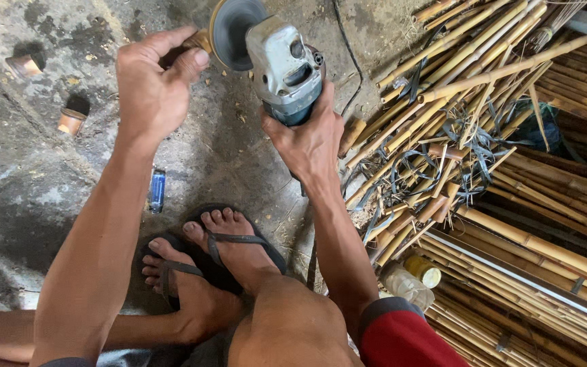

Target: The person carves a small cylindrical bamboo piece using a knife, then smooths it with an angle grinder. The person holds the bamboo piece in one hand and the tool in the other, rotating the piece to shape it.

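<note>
Near the top centre of the frame, the right hand (310, 139) is wrapping tightly around the body of a grey angle grinder (283, 64), whose dark round disc (234, 30) is facing left. The left hand (154, 85), in the upper left, is pinching a small bamboo piece (202, 42) between thumb and fingers and pressing it against the edge of the disc; most of that piece is hiding behind the fingers.

Two short bamboo tubes (70, 121) are standing on the concrete floor (28, 183) at the far upper left, well apart from the hands, each showing a hollow open end; whether anything is inside them cannot be told. A small blue lighter (157, 190) is lying on the floor left of centre, just above two feet in dark sandals (215, 255).

Filling the right side of the frame, a pile of bamboo canes (504, 136) is lying mixed with dark straps. At the lower right of centre, a clear plastic bottle (409, 285) and a small yellow-capped jar (424, 270) are resting beside the canes; their contents are unclear.
</note>
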